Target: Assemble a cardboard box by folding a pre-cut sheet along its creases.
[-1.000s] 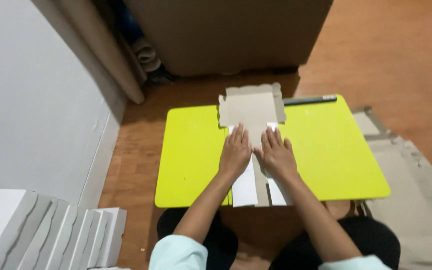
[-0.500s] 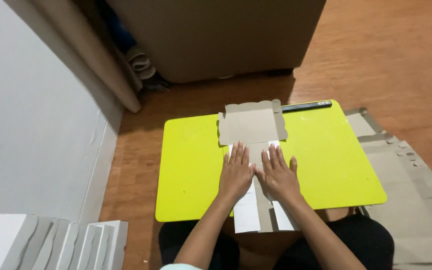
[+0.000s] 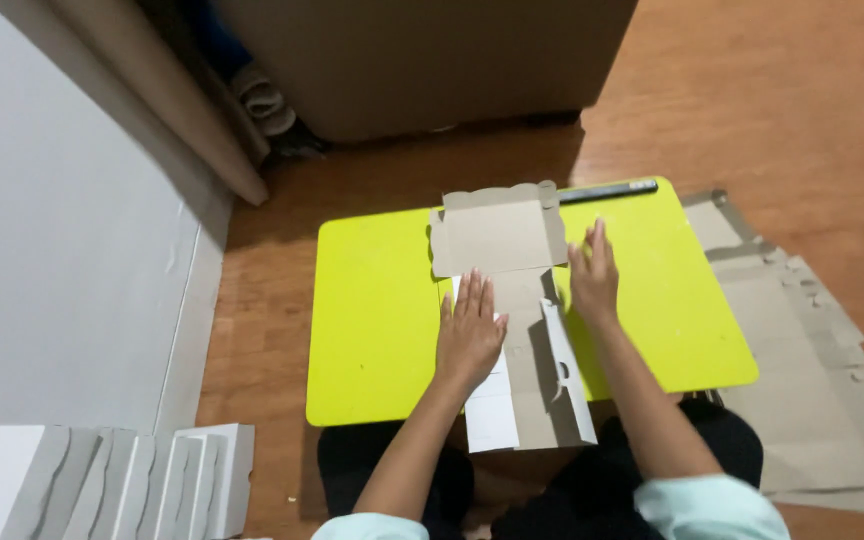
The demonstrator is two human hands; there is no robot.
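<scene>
A flat die-cut cardboard box blank [image 3: 500,236], grey-brown with white-faced side flaps, lies on a small lime-yellow table [image 3: 372,310] and reaches over its near edge. My left hand [image 3: 469,335] rests flat, fingers apart, on the blank's folded left flap. My right hand [image 3: 593,278] lies open on the table at the blank's right edge, beside the right flap [image 3: 567,370], which stands partly raised. Neither hand grips anything.
A dark ruler or bar [image 3: 607,190] lies along the table's far right edge. Sheets of flat cardboard [image 3: 812,340] cover the wooden floor at right. A stack of white folded boxes [image 3: 122,480] sits lower left by the wall. A big cardboard box [image 3: 422,60] stands behind.
My right hand has slid off the blank to its right side, and the right flap has sprung up. My left hand stays pressed on the left flap. The camera view has shifted slightly.
</scene>
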